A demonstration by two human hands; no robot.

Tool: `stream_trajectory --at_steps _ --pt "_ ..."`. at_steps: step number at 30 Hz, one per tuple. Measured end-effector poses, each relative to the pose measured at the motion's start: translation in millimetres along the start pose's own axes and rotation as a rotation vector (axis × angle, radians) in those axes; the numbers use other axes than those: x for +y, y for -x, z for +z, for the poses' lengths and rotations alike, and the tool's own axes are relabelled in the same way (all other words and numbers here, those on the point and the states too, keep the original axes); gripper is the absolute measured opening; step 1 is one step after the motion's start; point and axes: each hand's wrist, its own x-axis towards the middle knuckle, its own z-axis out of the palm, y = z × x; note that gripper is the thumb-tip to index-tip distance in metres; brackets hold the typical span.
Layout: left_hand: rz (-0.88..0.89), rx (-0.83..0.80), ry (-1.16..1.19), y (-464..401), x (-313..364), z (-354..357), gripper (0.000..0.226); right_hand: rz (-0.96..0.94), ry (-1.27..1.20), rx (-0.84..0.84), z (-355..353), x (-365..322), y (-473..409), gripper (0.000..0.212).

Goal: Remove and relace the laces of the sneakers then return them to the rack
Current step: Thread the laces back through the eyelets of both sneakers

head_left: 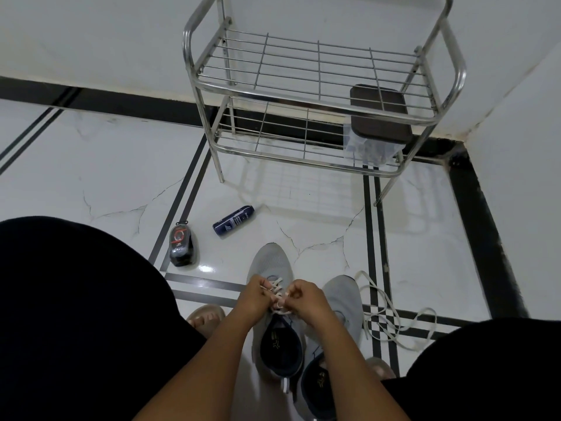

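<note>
Both my hands meet over the left sneaker, which sits on the floor between my knees, toe pointing toward the rack. My left hand has its grip closed, fingers pinched on the lace at the upper eyelets. My right hand is curled shut too, pinching the same lace just beside the left hand, near the top of the tongue. The lace crosses the upper in pale bars ahead of my fingers.

The right sneaker lies touching the first on its right side, partly under my right forearm; I see no lace in it. A loose lace sprawls in loops on the floor just right of that sneaker.

The rack stands against the wall further ahead, with two wire shelves. A dark-lidded box sits on the lower shelf at its right end. On the floor ahead and to the left of the sneakers lie a blue can on its side and a black polish bottle, well apart from my hands.
</note>
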Motion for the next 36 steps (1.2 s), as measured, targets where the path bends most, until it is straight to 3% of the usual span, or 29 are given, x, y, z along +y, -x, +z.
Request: stream_trajectory --at_steps 5,7,10,15,19,21,23,26,30,32,36 --pt "0.069 0.011 -0.159 2 3 5 0.013 -0.161 0.447 0.157 11 -5 7 0.019" --pt "0.044 -0.018 -0.070 6 9 6 0.010 -0.226 0.499 0.206 16 -5 12 0.015" --pt "-0.032 -0.141 0.124 11 17 2 0.024 -0.273 0.464 0.251 23 0 16 0.013" --pt "-0.298 -0.167 0.603 18 19 -1 0.021 -0.200 0.225 0.296 23 3 12 0.031" --pt "-0.451 0.098 0.823 -1 4 -5 0.016 0.109 -0.287 0.299 14 13 18 0.018" --pt "-0.505 0.233 0.859 -7 -8 -7 0.024 0.282 -0.373 0.319 10 23 20 0.012" --pt "-0.525 0.279 0.910 -10 -19 -5 0.028 0.342 -0.375 0.255 11 27 18 0.015" --pt "-0.449 0.285 0.861 -13 -25 -1 0.005 0.280 -0.236 0.184 17 26 12 0.026" --pt "-0.303 0.336 0.680 -15 -26 3 0.015 0.199 0.092 0.226 24 26 10 0.022" --pt "-0.307 0.416 0.640 -21 -27 1 0.010 0.208 0.075 0.266 25 26 7 0.022" --pt "-0.358 0.346 0.534 -30 -30 -5 0.023 0.309 -0.082 0.375 26 27 -4 0.023"
